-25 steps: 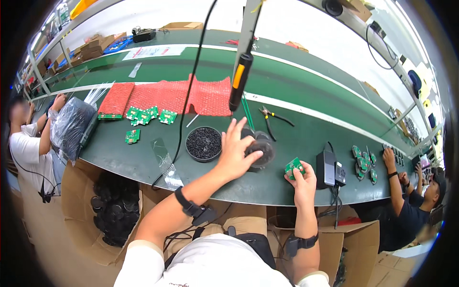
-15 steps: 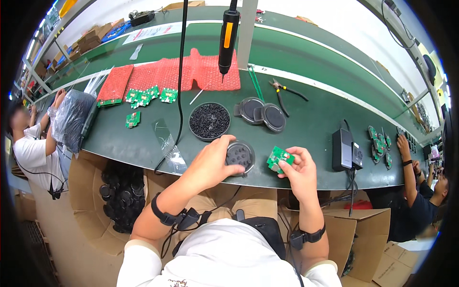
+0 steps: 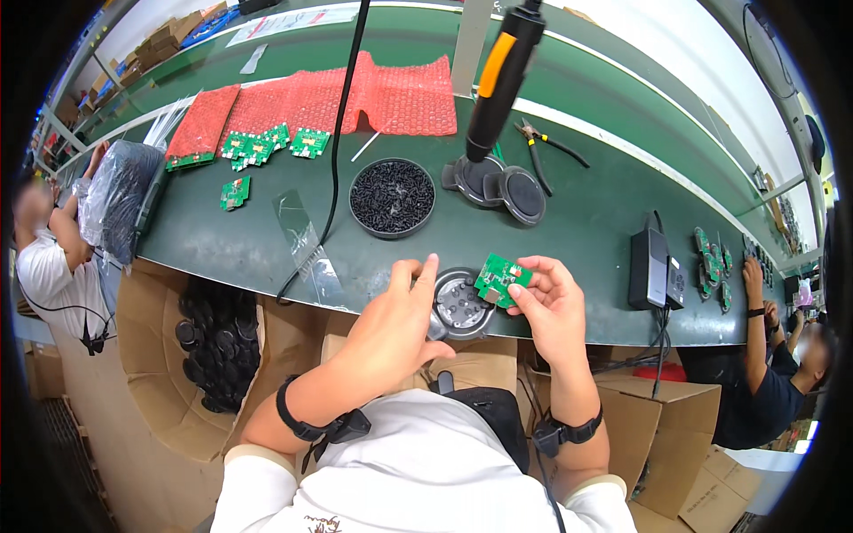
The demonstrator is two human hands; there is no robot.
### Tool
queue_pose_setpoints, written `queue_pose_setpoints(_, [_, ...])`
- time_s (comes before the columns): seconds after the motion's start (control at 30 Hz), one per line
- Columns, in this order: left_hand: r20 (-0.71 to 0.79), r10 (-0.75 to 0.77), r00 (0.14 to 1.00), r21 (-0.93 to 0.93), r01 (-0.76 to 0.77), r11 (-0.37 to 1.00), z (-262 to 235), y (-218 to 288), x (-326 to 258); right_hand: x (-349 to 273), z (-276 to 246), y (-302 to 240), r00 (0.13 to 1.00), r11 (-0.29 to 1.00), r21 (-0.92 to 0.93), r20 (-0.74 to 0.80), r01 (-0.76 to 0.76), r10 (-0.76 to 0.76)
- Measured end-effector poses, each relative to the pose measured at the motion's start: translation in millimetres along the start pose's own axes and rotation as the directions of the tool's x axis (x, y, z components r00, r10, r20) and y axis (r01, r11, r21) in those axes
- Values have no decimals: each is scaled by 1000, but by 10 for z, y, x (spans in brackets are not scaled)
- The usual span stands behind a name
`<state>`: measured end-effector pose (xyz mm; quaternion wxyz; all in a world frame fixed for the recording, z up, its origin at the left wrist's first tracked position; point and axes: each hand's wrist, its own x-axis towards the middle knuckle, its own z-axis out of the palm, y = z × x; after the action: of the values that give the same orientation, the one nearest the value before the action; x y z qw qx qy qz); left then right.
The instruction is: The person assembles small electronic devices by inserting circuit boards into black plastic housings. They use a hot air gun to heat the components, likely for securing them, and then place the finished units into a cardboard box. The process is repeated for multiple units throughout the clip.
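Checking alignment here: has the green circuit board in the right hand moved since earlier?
Yes: the green circuit board has shifted left, nearer the round black dish.

wide, head-worn fisheye view from high above, looking down and forward over the nearby green workbench (image 3: 577,244).

The white shirt (image 3: 382,462) has dark curly writing on its front, the white sheet (image 3: 289,25) has reddish marks, and the brown box (image 3: 721,484) low down has faint print, but I can't read any.
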<state>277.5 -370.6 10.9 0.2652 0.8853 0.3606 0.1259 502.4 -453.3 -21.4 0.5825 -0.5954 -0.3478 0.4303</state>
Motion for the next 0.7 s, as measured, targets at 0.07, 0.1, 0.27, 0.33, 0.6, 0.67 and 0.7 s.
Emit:
queue_pose_setpoints(0.07, [-26,26,999,31,-25,999,84,-93,-12,7,25,-11,1000,1000,3,4,7,-7])
queue_pose_setpoints(0.1, [-19,14,1000,9,-14,1000,101,-92,3,8,46,-17,1000,1000,4,-2,12,-12])
queue_pose_setpoints(0.27, [23,-39,999,-47,40,998,192,23,93,22,157,-38,999,1000,-19,-40,2,-2])
queue_pose_setpoints(0.33, [15,-34,999,-203,36,978,160,5,39,9,173,-51,997,998,-46,-60,-41,38])
queue_pose_setpoints(0.6, [-64,0,998,-165,-10,986,315,-47,21,-32,228,26,998,964,-264,-69,-16,-2])
queue_pose_setpoints(0.67, [-44,-19,999,-212,10,977,302,-40,16,-6,194,47,999,933,-359,-45,-6,-11])
queue_pose_setpoints(0.7, [-101,49,994,-163,-65,984,271,-23,25,2,197,39,996,889,-452,-18,70,-88])
